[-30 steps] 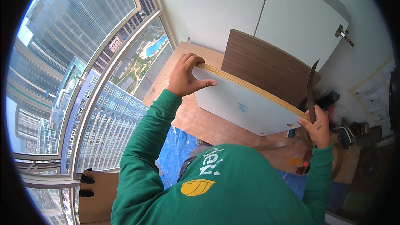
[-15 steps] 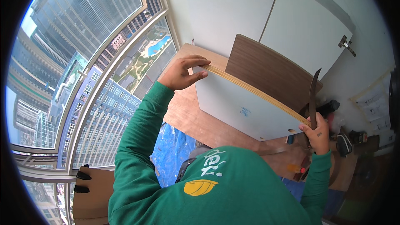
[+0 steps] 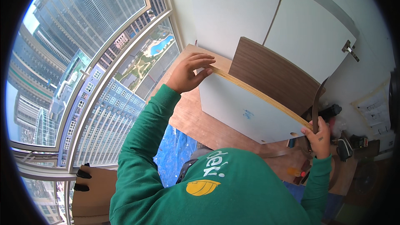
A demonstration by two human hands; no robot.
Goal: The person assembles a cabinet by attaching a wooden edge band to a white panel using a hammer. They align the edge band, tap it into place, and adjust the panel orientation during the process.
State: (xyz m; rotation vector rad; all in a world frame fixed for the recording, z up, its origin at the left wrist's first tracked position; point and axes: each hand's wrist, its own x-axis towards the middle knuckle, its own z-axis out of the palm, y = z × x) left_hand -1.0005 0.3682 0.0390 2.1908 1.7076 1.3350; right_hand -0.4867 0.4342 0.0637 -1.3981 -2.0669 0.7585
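A white-faced plywood panel stands on edge in front of me, its pale raw top edge running from upper left to lower right. My left hand grips the panel's upper left corner, fingers laid over the edge. At the lower right corner, my right hand is closed around a thin dark brown edge strip that curves upward from it. A dark wood-grain board leans just behind the panel. My green sleeves and chest fill the lower frame.
Tall windows over high-rise buildings fill the left. White cabinet doors with hinges stand behind. Blue plastic sheeting lies on the floor boards. A cardboard box sits lower left. Tools and clutter lie at right.
My left hand's fingers have flattened along the panel's top edge. The right hand with the strip has sunk slightly. The panel stays about where it was.
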